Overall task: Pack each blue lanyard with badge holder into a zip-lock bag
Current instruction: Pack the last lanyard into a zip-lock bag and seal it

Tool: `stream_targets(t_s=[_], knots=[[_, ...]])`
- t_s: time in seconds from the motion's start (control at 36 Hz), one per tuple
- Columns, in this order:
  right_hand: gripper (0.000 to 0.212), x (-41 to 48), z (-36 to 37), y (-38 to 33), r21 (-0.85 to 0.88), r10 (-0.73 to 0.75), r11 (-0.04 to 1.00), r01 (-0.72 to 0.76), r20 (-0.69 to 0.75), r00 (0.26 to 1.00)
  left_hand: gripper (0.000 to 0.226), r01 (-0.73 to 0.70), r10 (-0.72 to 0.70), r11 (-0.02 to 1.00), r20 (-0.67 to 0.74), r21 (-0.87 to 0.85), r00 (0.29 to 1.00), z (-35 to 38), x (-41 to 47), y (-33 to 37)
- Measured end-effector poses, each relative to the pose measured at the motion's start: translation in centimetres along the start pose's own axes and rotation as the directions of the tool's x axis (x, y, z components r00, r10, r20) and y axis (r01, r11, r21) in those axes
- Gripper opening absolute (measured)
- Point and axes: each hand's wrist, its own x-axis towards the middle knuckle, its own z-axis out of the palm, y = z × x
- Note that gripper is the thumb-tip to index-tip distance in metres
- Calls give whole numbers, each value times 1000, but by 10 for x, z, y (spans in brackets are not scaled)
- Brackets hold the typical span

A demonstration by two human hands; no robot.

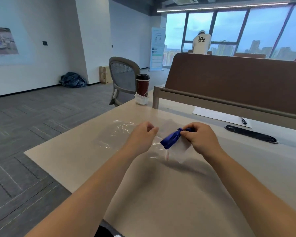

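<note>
Beige desk, office, grey carpet. Bag is pinched by left hand; bundled lanyard is gripped by right hand.

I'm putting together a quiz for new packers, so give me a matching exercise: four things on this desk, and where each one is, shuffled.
1 blue lanyard
2 coffee cup
3 pen
4 black strap

A on the white sheet of paper
B gripped by the right hand
C flat on the table, just this side of the paper
D far table corner, by the chair

Pairs: 1-B, 2-D, 3-A, 4-C
</note>
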Motion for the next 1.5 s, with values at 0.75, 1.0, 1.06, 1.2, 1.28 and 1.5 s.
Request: stream_targets(t_s=[0.75, 1.0, 1.06, 1.2, 1.28, 1.5], knots=[[8, 27, -23, 63, -61, 245, 963, -263, -208, 947, 7, -49, -52, 780, 143, 624, 988, 83, 46, -1], [8, 13, -38, 63, -33, 271, 958, -286, -234, 934, 55, -5, -95, 798, 134, 602, 986, 94, 35, 7], [8, 10, -39, 63, -37, 278, 955, -294, -235, 932, 53, -36, -82, 795, 166, 606, 983, 97, 31, 7], [7, 3, -45, 64, -31, 294, 950, -310, -239, 925, 28, -120, -8, 788, 206, 604, 979, 102, 16, 10], [10, -2, -45, 65, -26, 317, 943, -332, -233, 919, 14, -172, 42, 776, 223, 607, 974, 103, 8, 13], [11, -21, -56, 65, 33, 331, 942, -334, -253, 909, 20, -132, -1, 770, 207, 624, 978, 99, -9, 35]])
